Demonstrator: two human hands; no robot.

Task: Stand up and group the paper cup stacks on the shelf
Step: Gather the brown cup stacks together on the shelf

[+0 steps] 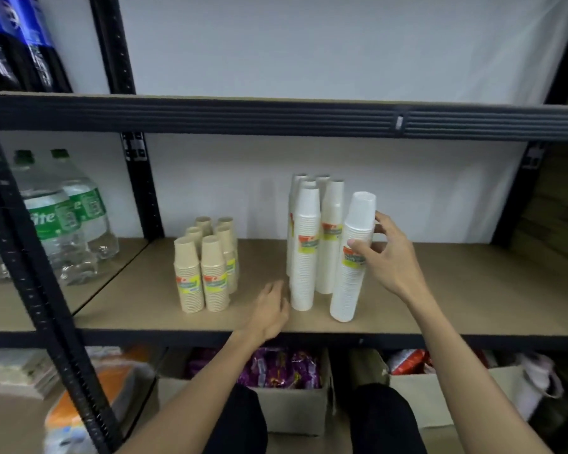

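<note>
Middle shelf (456, 290), seen from in front. The right hand (387, 257) wraps thumb and fingers round the upper half of the front white stack (354, 257). This stack leans slightly, with its foot on the board just beside the standing white stacks (307, 250), probably so it can be set upright and joined to them. The left hand (271, 306) lies loosely spread and holds nothing. It sits low by the foot of the nearest white stack, apparently to steady it; blur hides whether it touches. The shorter brown stacks (204, 267) form their own cluster to the left. All are tapered, ribbed columns of nested paper cups in glossy film with a yellow-green label. The board is matt fibreboard in a dark ridged metal frame.
</note>
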